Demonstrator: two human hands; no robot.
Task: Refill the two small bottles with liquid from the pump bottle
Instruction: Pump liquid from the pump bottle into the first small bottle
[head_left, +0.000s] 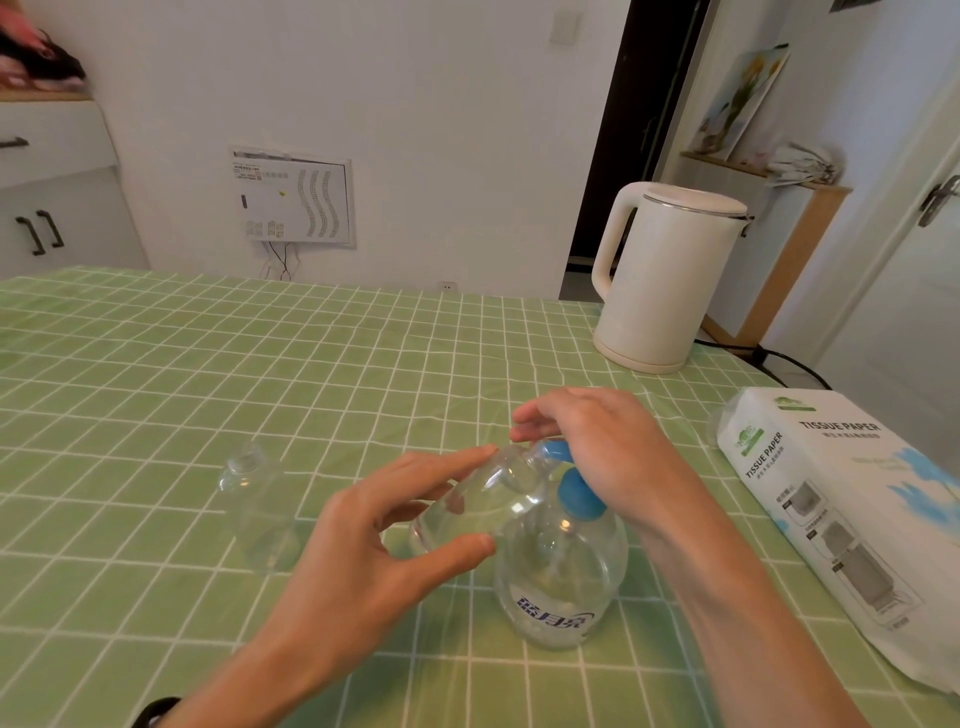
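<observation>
A clear pump bottle (558, 577) with a blue pump head (574, 488) stands on the green checked tablecloth, near the front. My left hand (374, 551) holds a small clear bottle (478, 501) tilted, its mouth up against the blue nozzle. My right hand (608, 457) rests on top of the pump head, with its fingers curled over the nozzle. A second small clear bottle (257, 506) stands upright and uncapped to the left, apart from both hands.
A white electric kettle (665, 275) stands at the back right, its black cord running off the table. A pack of tissue paper (841, 514) lies along the right edge. The tablecloth (208, 364) spreads left and back.
</observation>
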